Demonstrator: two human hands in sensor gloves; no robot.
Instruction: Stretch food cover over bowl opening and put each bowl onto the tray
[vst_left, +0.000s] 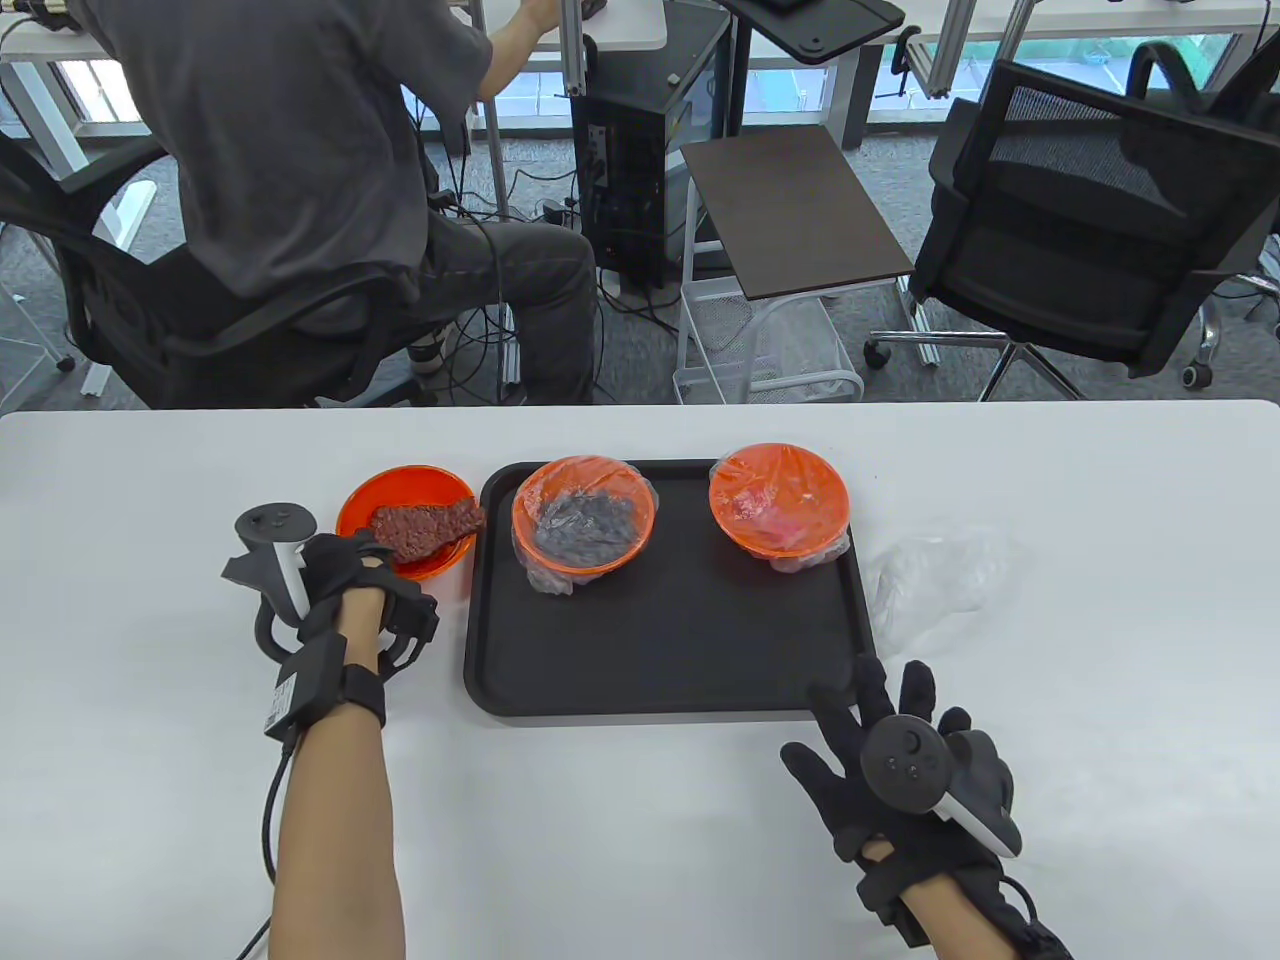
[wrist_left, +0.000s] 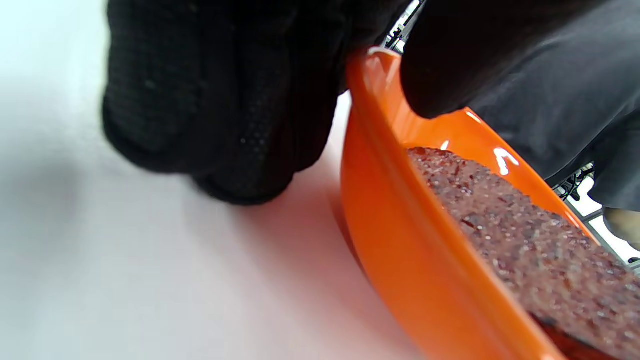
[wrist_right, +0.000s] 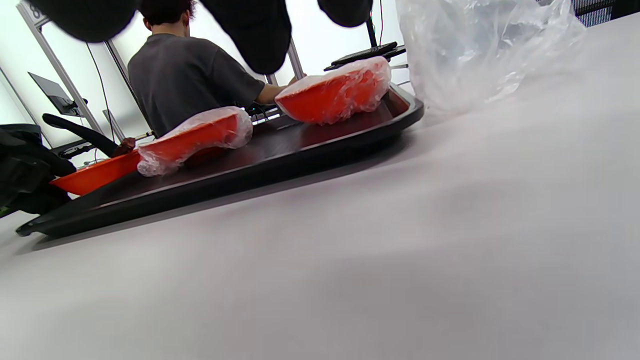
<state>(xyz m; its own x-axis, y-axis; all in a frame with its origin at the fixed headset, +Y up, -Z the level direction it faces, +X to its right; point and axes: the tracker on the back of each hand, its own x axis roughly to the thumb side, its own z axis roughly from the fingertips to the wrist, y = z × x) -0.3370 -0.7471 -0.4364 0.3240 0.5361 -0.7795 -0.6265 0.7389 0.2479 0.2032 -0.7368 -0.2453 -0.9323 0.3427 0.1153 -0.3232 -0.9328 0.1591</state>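
An uncovered orange bowl (vst_left: 358, 500) with a reddish-brown food slab (vst_left: 425, 528) stands on the table just left of the black tray (vst_left: 660, 640). My left hand (vst_left: 362, 565) grips its near rim. In the left wrist view the thumb lies over the bowl's rim (wrist_left: 400, 240) and the curled fingers (wrist_left: 225, 110) sit outside it. Two orange bowls wrapped in clear covers stand on the tray, one with dark food (vst_left: 583, 520) and one with pink food (vst_left: 779, 498). My right hand (vst_left: 878, 720) hovers with spread fingers by the tray's near right corner, holding nothing.
A loose clear plastic cover (vst_left: 935, 575) lies crumpled on the white table right of the tray, also large in the right wrist view (wrist_right: 480, 45). Beyond the table's far edge a person sits in an office chair (vst_left: 250, 320); another chair (vst_left: 1080, 230) stands at the right.
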